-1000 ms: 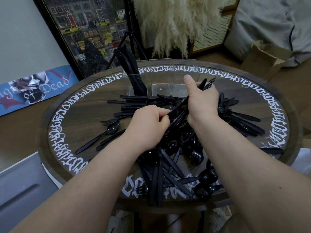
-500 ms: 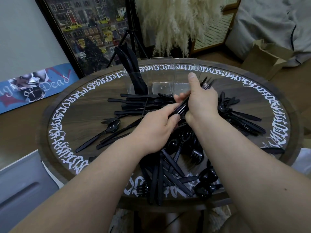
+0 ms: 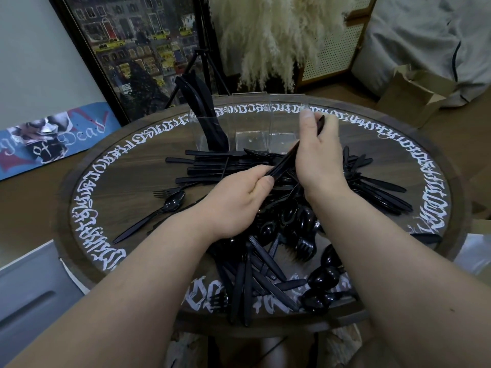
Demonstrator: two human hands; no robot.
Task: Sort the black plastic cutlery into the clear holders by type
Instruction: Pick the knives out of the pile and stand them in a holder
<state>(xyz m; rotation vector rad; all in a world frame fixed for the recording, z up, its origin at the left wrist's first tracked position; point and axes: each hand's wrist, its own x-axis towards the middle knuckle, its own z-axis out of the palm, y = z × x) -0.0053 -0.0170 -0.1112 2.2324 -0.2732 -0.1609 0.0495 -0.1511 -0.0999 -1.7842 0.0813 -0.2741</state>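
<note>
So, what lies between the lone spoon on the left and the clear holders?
In the head view, several black knives lie flat between the spoon and the clear holders, with a fork beside the spoon.

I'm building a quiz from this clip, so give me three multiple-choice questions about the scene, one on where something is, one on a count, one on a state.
1. Where do the sorted knives stand?
A. leftmost holder compartment
B. rightmost compartment
C. on the floor

2. How many clear holder compartments already hold cutlery?
A. one
B. two
C. three

3. What is the right hand doing?
A. resting open
B. gripping a bundle of cutlery
C. pointing

Answers: 1 A, the knives stand upright at the left end. 2 A, the other compartments look empty. 3 B, its fingers wrap the bundle, which the left hand also holds.
</note>
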